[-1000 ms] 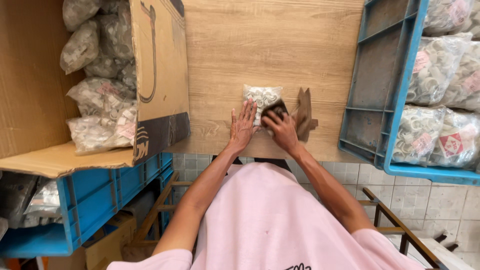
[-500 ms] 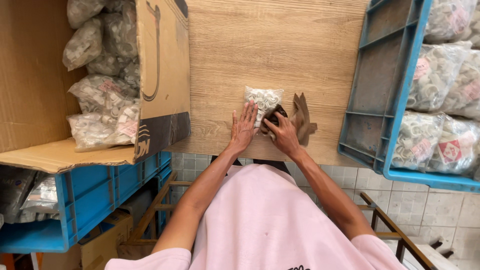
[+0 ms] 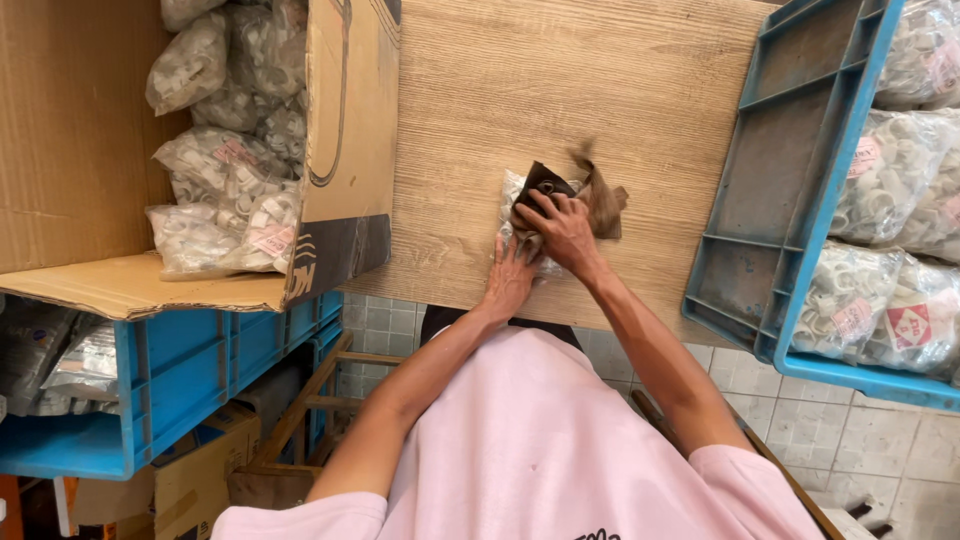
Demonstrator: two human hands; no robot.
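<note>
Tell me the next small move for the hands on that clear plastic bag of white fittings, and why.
Probably draw the brown tape dispenser in the right hand across the clear plastic bag of white fittings: the left hand already pins it to the wooden table.

The person wears a pale pink short-sleeved T-shirt (image 3: 540,440) with a bit of dark print at its lower edge. Both forearms are bare below the sleeves. The left hand (image 3: 510,285) and right hand (image 3: 565,228) wear no gloves or rings.

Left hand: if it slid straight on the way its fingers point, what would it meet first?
The left hand already touches the clear bag of white parts; past it, only bare wooden tabletop shows, though depth is unclear.
</note>
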